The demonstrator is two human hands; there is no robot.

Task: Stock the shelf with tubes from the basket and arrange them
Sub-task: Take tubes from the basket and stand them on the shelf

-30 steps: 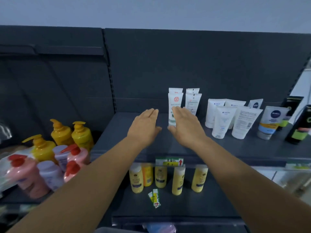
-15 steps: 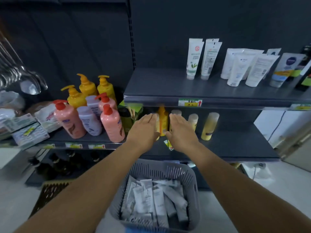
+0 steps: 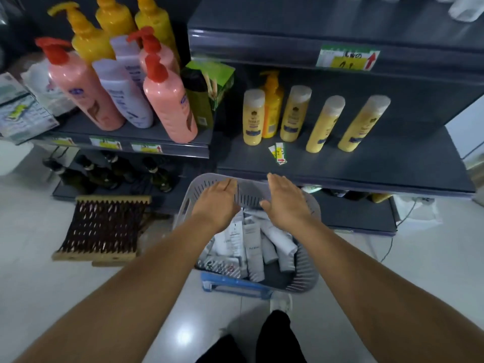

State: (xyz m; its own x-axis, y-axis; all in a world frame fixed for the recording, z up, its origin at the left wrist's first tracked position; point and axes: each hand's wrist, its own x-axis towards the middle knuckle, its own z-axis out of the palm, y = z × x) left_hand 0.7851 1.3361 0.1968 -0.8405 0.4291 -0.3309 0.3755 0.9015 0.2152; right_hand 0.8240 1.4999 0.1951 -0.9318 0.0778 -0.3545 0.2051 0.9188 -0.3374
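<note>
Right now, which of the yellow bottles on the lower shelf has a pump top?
The orange-yellow pump bottle, second from the left and set behind the front row. The four pale yellow bottles around it have flat white caps.

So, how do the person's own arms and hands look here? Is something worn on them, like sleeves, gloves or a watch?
Both forearms are bare as far as the picture shows; no sleeve reaches into view. The left hand and the right hand have no gloves, and I see no watch, bracelet or ring, though motion blur could hide a thin one. Lower down, dark trousers and a light shoe show.
</note>
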